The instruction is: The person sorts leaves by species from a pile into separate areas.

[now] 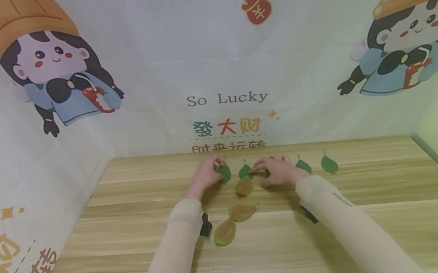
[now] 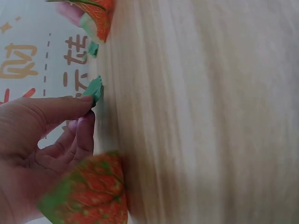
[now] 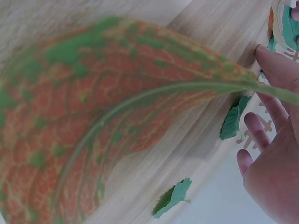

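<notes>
at the far part of the desk (image 1: pixel 146 191), head view: small green leaves in a row. left hand (image 1: pixel 206 176) pinches the leftmost leaf (image 1: pixel 226 173); right hand (image 1: pixel 277 170), relaxed, grasping nothing visible, has a fingertip at the next leaf (image 1: pixel 244 172). three orange-green leaves (image 1: pixel 244 211) lie nearer the person; printed backdrop (image 1: pixel 148 71) behind.

left wrist view: green leaf held between thumb and finger; orange-green leaf in front of the palm.

right wrist view: hand loose, digits apart; large orange-green leaf, blurred, crosses the foreground.
</notes>
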`<state>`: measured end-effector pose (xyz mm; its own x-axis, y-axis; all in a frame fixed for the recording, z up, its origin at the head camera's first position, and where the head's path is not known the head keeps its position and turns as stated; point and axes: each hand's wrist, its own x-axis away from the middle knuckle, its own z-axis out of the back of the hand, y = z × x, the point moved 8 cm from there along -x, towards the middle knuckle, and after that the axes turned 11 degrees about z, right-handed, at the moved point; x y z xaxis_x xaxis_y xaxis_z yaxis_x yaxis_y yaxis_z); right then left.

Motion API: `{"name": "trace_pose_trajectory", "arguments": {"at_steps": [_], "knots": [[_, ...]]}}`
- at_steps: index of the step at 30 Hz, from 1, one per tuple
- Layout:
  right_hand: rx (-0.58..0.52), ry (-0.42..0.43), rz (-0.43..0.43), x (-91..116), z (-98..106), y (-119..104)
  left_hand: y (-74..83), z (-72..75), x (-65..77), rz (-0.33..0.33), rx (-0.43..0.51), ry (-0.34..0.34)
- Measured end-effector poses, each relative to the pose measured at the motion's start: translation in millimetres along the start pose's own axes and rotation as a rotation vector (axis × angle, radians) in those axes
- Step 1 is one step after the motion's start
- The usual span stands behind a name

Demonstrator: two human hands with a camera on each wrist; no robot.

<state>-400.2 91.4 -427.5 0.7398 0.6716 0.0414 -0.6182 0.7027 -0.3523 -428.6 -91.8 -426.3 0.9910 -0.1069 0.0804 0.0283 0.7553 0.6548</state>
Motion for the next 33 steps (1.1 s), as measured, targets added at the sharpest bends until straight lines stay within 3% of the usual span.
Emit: {"name": "trace_pose_trajectory", "arguments": {"at_steps": [12, 19, 23, 33], "knots": [[0.001, -0.006, -0.004, -1, 0, 1, -14.1, 2.9, -1.8, 0.040, -0.037, 0.003], [-0.001, -0.013, -0.013, -1, -2, 1, -25.0, 7.4, -5.4, 0.078, -0.006, -0.029], [0.001, -0.015, -0.018, -2, -2, 2, -29.6, 6.3, -11.4, 0.051, -0.016, -0.021], [-0.010, -0.026, -0.020, -2, -1, 1, -23.5, 8.8, 4.0, 0.106, -0.011, -0.032]]}}
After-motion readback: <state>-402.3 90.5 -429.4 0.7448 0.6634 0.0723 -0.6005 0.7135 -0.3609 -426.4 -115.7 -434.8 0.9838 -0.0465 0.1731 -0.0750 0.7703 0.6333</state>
